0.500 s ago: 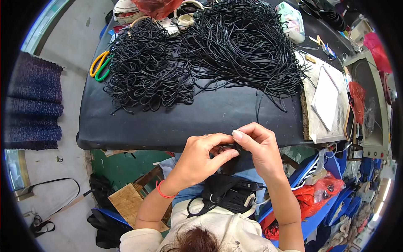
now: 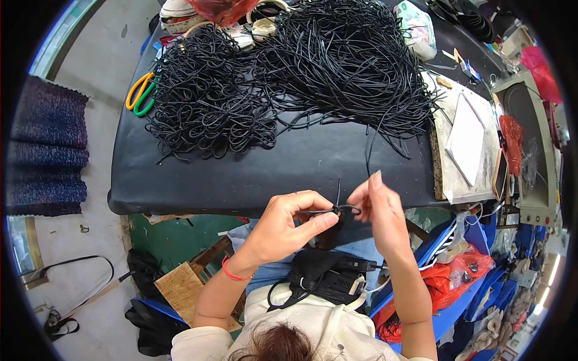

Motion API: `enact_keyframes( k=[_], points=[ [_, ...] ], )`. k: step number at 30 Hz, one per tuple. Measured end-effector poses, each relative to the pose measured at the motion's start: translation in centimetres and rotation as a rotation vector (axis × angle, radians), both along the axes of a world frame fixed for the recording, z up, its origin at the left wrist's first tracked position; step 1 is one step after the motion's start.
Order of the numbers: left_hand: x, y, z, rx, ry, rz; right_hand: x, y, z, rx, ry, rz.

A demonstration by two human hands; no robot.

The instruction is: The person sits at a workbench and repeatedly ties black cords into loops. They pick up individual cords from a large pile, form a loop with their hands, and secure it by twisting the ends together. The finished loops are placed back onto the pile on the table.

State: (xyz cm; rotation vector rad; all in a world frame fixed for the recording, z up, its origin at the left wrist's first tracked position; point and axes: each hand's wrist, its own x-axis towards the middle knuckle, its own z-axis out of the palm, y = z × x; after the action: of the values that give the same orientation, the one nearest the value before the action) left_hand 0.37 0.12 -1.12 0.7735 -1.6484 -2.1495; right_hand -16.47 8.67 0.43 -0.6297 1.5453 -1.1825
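Nearest to me, a black pouch [image 2: 316, 274] lay at my waist. My L hand [image 2: 280, 225], w/ a red bracelet [image 2: 231, 271] on its wrist, was pinching a thin black cord [image 2: 339, 191] btwn. thumb and index finger. This cord was in front of my body, near the front edge of the table [image 2: 253, 186]: one end stood out straight, away from me, and a small loop bent twd. my R hand [image 2: 386, 219]. The R hand was just beside this loop, its fingers curled and its thumb raised; whether they held the cord, I could not tell.

Farther, on the table, there were two heaps of similar black cord. The L heap [image 2: 211, 99] had many small loops; the R heap [image 2: 355, 69] had longer strands, and one of them ran out twd. my R hand. Beside the L heap were scissors [image 2: 135, 86], w/ 1 yellow and 1 green handle. On the R side, a white sheet [image 2: 466, 144] lay on a pale board [image 2: 486, 168]. Farthest, behind the heaps, I had a red plastic bag [image 2: 223, 9].
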Motion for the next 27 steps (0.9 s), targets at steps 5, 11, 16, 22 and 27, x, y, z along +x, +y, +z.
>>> enact_keyframes(
  k=[5,11,16,22,27],
  points=[
    [-0.1,0.0,0.4,-0.018,-0.028,-0.115,1.7,0.0,-0.3,-0.127,-0.083,0.027],
    [-0.1,0.7,0.0,0.132,0.024,-0.061,1.9,-0.3,-0.3,-0.141,0.039,-0.037],
    [-0.4,1.5,-0.1,0.171,0.102,0.026,2.3,-0.9,-0.4,-0.175,0.001,-0.158],
    [-0.6,1.4,-0.5,-0.156,0.128,-0.051,1.9,-0.9,-1.0,-0.176,0.044,-0.248],
    [-1.1,0.3,-0.5,-0.038,0.015,0.057,1.9,-1.4,-0.7,-0.161,0.127,-0.249]
  ],
)
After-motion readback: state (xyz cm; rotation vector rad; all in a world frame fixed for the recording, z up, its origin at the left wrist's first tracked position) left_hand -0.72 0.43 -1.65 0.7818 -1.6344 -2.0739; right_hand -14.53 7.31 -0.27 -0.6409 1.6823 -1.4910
